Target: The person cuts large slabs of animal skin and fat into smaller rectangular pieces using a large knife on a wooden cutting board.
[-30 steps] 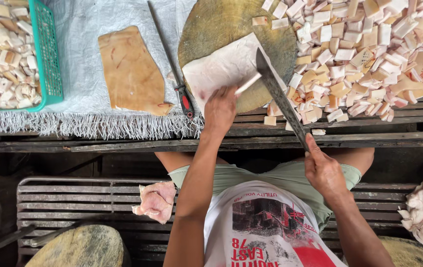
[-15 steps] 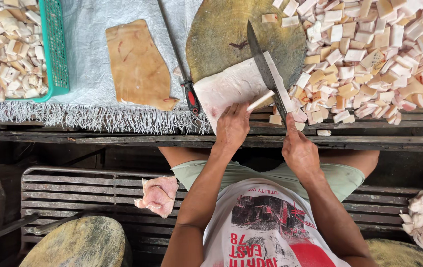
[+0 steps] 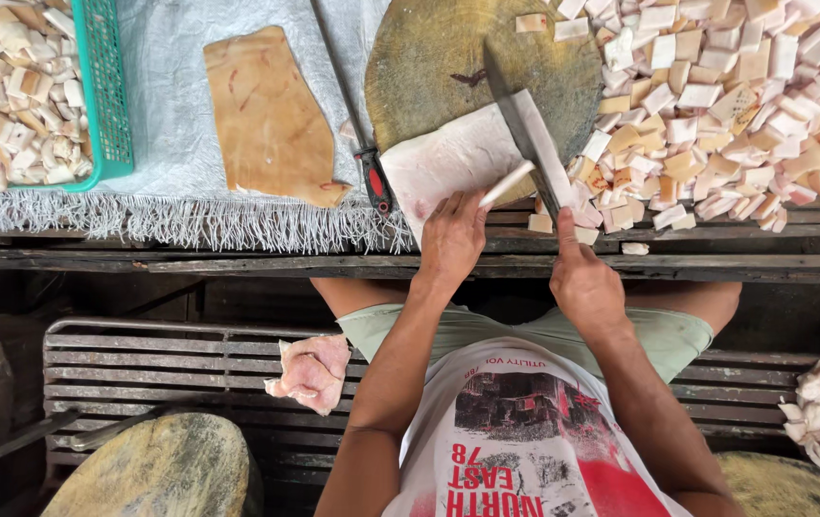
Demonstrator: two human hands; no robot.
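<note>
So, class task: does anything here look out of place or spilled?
Yes. One white cube has dropped off the pile of cut cubes onto the lower wooden rail, and a pink slab lies apart on the metal rack below.
</note>
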